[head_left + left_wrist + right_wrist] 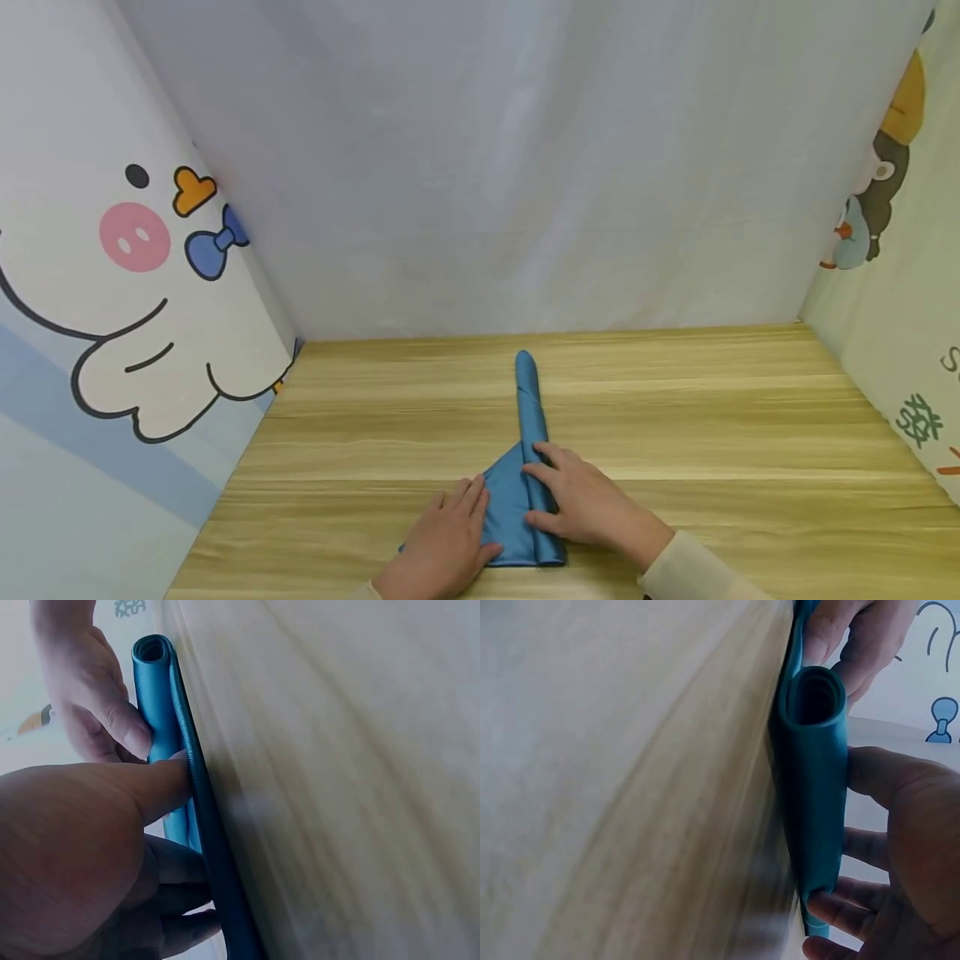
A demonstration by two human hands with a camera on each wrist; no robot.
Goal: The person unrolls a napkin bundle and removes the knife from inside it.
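A shiny blue cloth (504, 508) lies on the wooden table, its right side wound into a long, narrow roll (529, 408) that points away from me. The coiled layers show at the near end of the roll (814, 705) in the right wrist view. My left hand (446, 533) rests flat on the unrolled part, fingers extended and thumb near the front edge. Along the right side of the roll is my right hand (588, 500), its spread fingers and thumb touching the roll without wrapping round it. Part of the cloth's left side is hidden under my left hand.
The wooden table (675, 400) ends at a pale grey curtain (480, 167) at the back. A panel with a cartoon bird (135, 350) stands on the left, and another printed panel (892, 333) stands on the right.
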